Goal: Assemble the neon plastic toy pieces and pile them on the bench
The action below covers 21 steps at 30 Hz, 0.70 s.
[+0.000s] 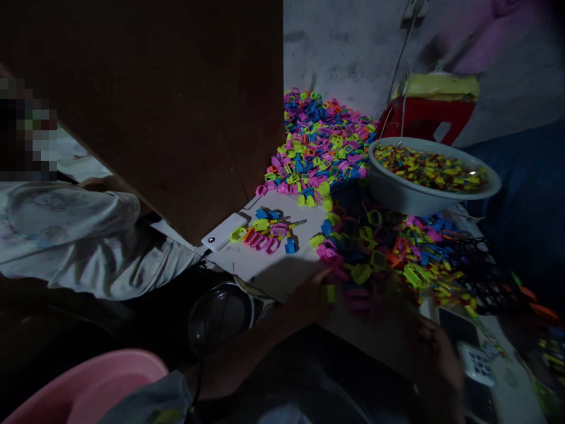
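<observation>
My left hand (310,296) reaches in from the lower middle, its fingers at the near edge of a heap of bright plastic toy watches (362,235). A yellow-green toy watch (328,293) is right at its fingertips; deep shadow hides whether it is gripped. My right hand (435,347) is at the lower right, dark and blurred, with its fingers curled. What it holds, if anything, I cannot make out. Small yellow and red wrapped pieces (441,280) lie mixed with the heap beyond it. A small group of toy watches (265,229) sits apart on the white tabletop (291,262).
A larger toy-watch pile (326,147) reaches the wall. A pale basin (424,200) holds many small wrapped pieces. A white power bank (225,231) lies beside a brown panel (176,118). A dark phone (458,325), black crate (474,265) and pink tub (119,377) are nearby. Another person's clothing (88,235) shows left.
</observation>
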{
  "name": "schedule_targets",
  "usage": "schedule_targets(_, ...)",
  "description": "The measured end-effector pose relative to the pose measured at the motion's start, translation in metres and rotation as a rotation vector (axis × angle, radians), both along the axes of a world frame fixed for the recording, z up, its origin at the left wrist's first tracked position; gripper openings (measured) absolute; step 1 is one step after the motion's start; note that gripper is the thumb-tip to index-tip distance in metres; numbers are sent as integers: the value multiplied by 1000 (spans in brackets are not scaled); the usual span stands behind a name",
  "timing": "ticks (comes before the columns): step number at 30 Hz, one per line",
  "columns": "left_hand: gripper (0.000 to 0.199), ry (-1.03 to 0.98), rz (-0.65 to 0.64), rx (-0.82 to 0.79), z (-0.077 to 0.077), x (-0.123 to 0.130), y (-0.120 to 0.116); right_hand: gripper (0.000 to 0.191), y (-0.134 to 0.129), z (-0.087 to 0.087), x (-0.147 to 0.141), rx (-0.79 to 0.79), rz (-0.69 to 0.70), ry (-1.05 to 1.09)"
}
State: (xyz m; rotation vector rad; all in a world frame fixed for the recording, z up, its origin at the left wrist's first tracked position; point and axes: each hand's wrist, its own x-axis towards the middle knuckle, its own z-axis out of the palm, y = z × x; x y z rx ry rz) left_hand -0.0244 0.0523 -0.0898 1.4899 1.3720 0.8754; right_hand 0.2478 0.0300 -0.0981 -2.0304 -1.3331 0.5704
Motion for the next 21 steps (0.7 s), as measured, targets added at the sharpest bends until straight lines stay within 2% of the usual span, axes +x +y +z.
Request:
schedule_targets(3, 70, -247, 35, -166, 5, -4, -13, 46, -17, 29, -26, 59, 80, 256)
schedule_targets(5, 64, -432, -18, -263, 17, -5, -21, 41, -31, 47, -48, 140, 154, 501)
schedule_targets(7, 66, -552, -89, -320, 33, -5, -27, 32, -42, 62, -68, 168, 218, 612)
schedule_targets(10, 67, -598, -189, -301, 56, -6, -33, 30, -51, 78, -86, 156, 301, 744)
schedule_targets(12, 66, -611, -217, -253, 65, -7, -36, 28, -51, 83, -89, 146, 359, 795)
schedule_targets(15, 67, -671, -243, -172, 70, -8, -37, 24, -46, 87, -88, 153, 392, 643)
schedule_targets(18, 51, -723, -229, -101, 69, -10, -37, 26, -40, 90, -93, 216, 411, 381)
schedule_targets(21, 41, -700, -163, -110, 69, -11, -38, 29, -37, 93, -101, 307, 476, 217)
